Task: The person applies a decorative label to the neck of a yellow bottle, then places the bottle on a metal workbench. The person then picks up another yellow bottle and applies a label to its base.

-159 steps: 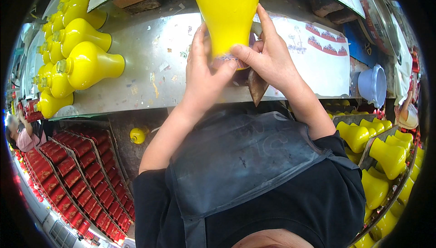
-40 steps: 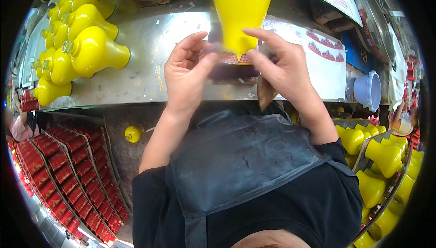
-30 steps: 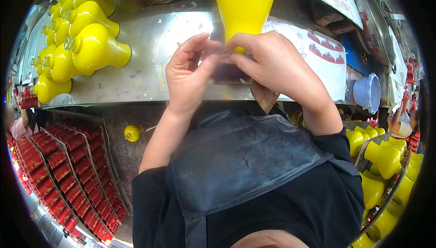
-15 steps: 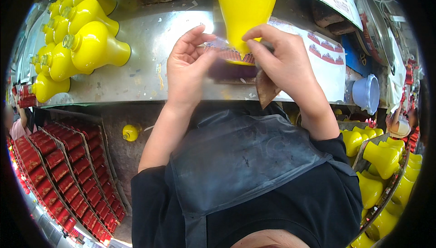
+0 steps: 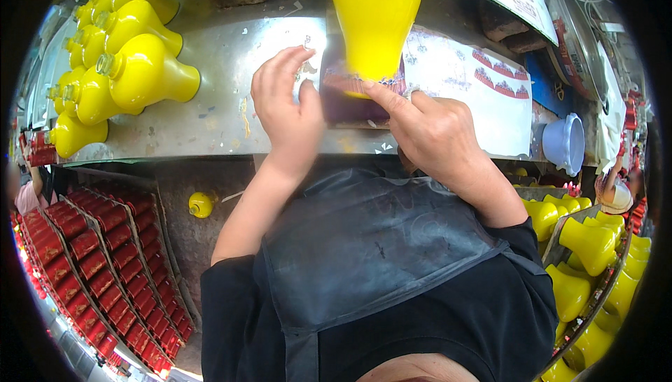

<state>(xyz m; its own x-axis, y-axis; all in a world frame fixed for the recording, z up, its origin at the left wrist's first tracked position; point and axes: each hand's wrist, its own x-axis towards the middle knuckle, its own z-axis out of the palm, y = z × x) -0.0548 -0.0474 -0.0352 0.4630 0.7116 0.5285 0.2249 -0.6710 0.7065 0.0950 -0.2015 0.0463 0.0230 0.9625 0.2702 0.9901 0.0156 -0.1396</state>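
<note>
A glossy yellow bottle lies in front of me, its narrower end toward me, above a dark purple block. A thin patterned decal strip lies across that end, and its left part sticks out past the bottle's side. My right hand presses the strip with its index finger while the other fingers curl in. Below its palm shows a bit of a brown flat piece, mostly hidden by the hand. My left hand is raised to the left of the bottle, empty, with fingers stretched and thumb apart.
Several yellow bottles stand at the left on the metal table. A decal sheet lies right of the block, near a pale blue bucket. Racks hold red pieces at lower left and yellow bottles at lower right.
My left hand has let go of the strip and moved left. My right index finger has come down onto the strip, now lying across the bottle. The brown piece has turned mostly out of sight.
</note>
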